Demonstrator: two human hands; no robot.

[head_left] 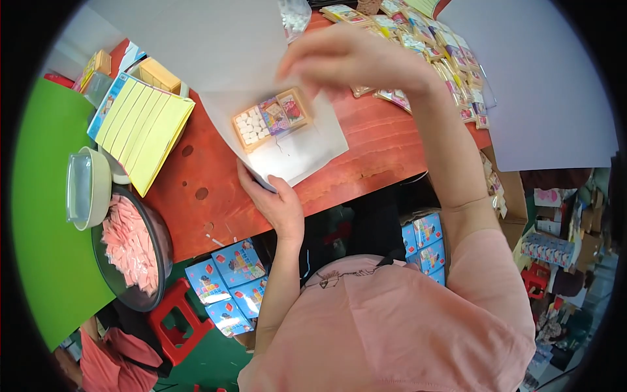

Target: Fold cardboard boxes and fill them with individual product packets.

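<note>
The left hand gripped the white paper sheet by its edge, seemingly to steady it under the shallow tan rectangular box, while the blurred, half-curled right hand hovered above, contents indeterminable.

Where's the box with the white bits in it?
In the head view, the box lies left of centre, towards the top, on the white sheet, below and left of the blurred right hand.
</note>
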